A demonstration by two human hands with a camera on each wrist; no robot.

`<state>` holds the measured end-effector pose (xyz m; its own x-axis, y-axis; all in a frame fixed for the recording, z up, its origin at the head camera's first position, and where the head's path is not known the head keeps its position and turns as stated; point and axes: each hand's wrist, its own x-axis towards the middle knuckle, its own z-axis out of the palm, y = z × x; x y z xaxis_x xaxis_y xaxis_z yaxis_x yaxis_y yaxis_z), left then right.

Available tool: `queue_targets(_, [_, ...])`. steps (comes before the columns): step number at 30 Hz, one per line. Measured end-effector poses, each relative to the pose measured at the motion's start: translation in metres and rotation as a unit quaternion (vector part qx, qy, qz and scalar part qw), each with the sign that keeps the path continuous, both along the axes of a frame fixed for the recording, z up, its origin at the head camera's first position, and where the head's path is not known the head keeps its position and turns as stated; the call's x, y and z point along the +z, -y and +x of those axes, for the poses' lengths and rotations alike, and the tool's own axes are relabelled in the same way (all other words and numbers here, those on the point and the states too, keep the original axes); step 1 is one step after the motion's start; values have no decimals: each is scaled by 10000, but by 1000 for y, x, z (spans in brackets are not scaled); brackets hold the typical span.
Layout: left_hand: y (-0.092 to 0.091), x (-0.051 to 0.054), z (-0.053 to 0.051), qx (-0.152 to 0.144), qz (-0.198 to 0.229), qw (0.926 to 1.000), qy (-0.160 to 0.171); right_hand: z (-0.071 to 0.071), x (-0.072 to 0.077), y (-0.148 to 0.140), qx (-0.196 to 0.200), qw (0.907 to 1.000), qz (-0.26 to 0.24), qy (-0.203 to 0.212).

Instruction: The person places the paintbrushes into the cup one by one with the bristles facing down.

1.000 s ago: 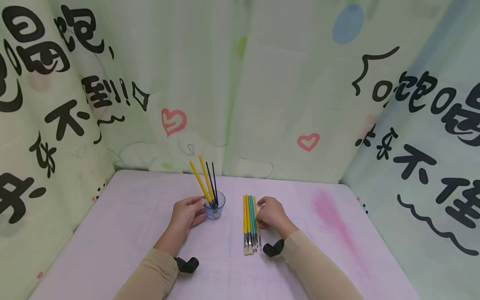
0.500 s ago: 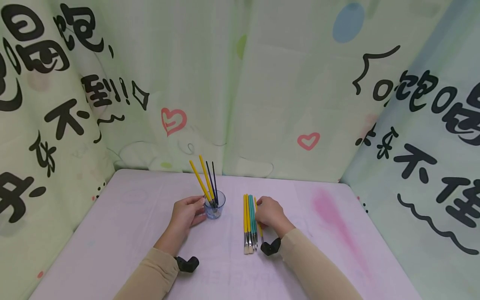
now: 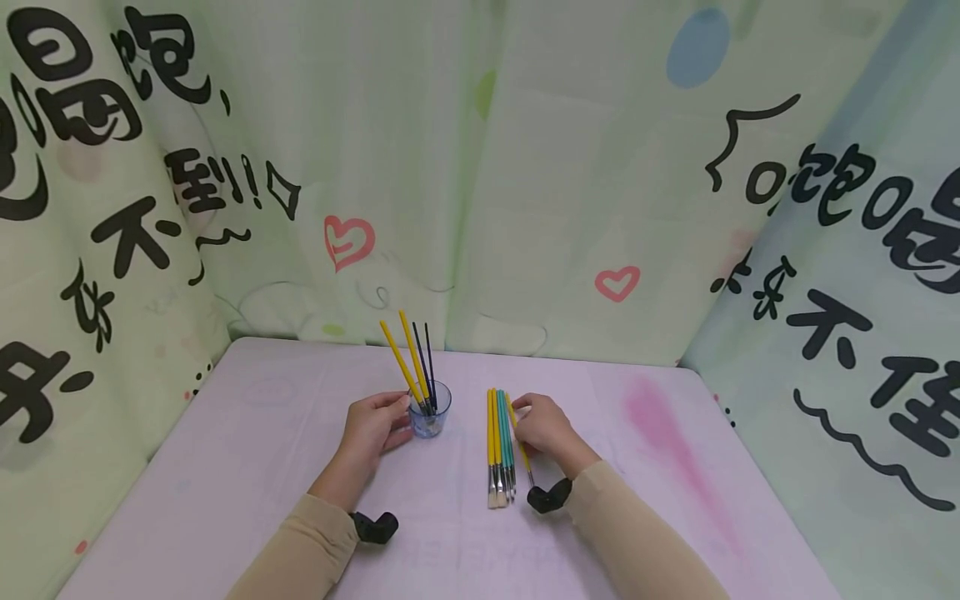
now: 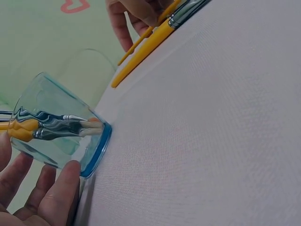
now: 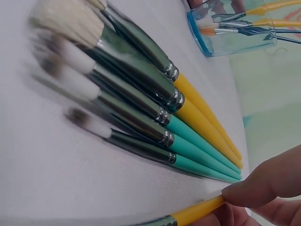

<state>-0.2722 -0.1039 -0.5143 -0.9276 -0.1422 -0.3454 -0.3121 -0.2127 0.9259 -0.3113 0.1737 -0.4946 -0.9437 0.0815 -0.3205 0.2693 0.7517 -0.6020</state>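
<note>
My left hand point(image 3: 371, 425) holds the near-left side of a clear bluish cup point(image 3: 429, 429), its fingertips against the wall. Several paintbrushes point(image 3: 402, 360) stand in the cup, bristles down, with yellow and dark handles. To its right lies a row of paintbrushes point(image 3: 497, 442) with yellow and teal handles, bristles toward me. At the row's right side, my right hand point(image 3: 545, 427) pinches a thin yellow paintbrush point(image 5: 200, 212) between thumb and fingers. That brush slants away from the row; its bristles are out of the right wrist view.
A pale pink cloth point(image 3: 262, 417) covers the table, with a darker pink streak point(image 3: 667, 425) on the right. Printed curtains point(image 3: 525, 208) hang behind and on both sides. A black wrist camera point(image 3: 375, 528) sits on the left wrist and another point(image 3: 550, 496) on the right.
The thin yellow paintbrush lay along the row; my right hand now pinches it and its bristle end has swung right, away from the others. My left hand and the cup stay put.
</note>
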Motion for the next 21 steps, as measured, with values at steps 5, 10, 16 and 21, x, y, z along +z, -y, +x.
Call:
queue_targets(5, [0, 1, 0, -15, -11, 10000, -17, -3, -3, -4, -222, 9990, -388, 53])
queue_targets(10, [0, 0, 0, -14, -14, 10000, -32, 0, -3, -5, -312, 9972, -677, -20])
queue_targets(16, [0, 2, 2, 3, -39, 10000, -8, 1, -1, -6, -355, 9945, -967, -189])
queue_targets(21, [-1, 2, 1, 23, -48, 10000, 23, 0, 2, -6, -335, 9907, -1247, -421])
